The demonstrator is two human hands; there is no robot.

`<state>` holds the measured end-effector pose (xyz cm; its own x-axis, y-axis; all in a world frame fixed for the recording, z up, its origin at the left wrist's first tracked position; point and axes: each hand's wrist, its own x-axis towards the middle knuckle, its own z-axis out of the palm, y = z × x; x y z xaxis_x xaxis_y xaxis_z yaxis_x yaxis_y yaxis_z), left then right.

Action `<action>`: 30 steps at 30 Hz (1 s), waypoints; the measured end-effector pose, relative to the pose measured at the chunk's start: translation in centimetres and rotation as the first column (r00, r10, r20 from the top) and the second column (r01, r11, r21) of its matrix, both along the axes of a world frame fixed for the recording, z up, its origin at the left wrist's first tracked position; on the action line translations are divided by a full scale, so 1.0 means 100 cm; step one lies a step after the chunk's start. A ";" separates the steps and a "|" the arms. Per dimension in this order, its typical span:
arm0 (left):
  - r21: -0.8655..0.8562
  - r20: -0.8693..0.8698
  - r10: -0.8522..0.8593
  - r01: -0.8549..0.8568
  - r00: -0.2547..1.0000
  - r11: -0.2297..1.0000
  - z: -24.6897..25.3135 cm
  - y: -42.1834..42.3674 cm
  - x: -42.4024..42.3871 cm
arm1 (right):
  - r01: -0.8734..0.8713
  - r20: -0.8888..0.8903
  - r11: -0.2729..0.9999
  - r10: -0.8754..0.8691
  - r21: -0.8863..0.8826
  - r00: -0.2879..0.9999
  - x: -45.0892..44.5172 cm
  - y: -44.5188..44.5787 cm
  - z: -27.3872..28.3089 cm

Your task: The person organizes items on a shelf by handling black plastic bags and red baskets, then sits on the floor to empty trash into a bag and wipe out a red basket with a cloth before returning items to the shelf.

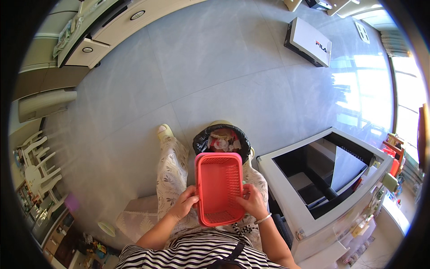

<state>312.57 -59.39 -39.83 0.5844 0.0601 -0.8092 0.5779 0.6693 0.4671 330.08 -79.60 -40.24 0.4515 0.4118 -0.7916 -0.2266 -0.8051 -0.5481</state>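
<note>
A red plastic basket [220,188] with slatted sides is held over my lap, its open top facing up and nothing inside. A pinkish rim shows along its far edge; whether a second basket is nested there I cannot tell. My left hand [184,201] grips its left side. At the right side, my right hand [251,201] has its thumb over the rim and its fingers outside. Just beyond the basket stands a trash bin [198,141] lined with a black bag. Crumpled paper and other waste [223,141] lie in the bin.
To the right stands a white-framed table [312,215] with a dark glass-like top. A shoebox [309,42] lies on the grey tiled floor at the upper right. Drawers [124,23] line the upper left. White chairs [37,171] stand far left.
</note>
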 end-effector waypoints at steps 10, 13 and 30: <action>0.561 -0.108 0.020 0.045 0.994 0.826 0.135 0.091 -0.019 | -0.069 -0.003 0.994 0.069 0.082 0.998 -0.029 0.105 0.094; 0.638 -0.045 -0.134 0.132 0.990 0.759 0.175 0.150 0.003 | 0.076 0.104 0.989 -0.089 0.125 0.991 -0.037 0.147 0.139; 0.746 0.128 -0.433 0.200 0.892 0.635 0.228 0.237 0.041 | 0.158 0.376 0.963 -0.232 0.218 0.897 -0.075 0.200 0.257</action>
<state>316.63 -35.68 -17.00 0.8608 0.3037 -0.4085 0.4609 -0.1244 0.8787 322.57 -59.57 -14.57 0.7966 0.4000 -0.4533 -0.1041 -0.6479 -0.7546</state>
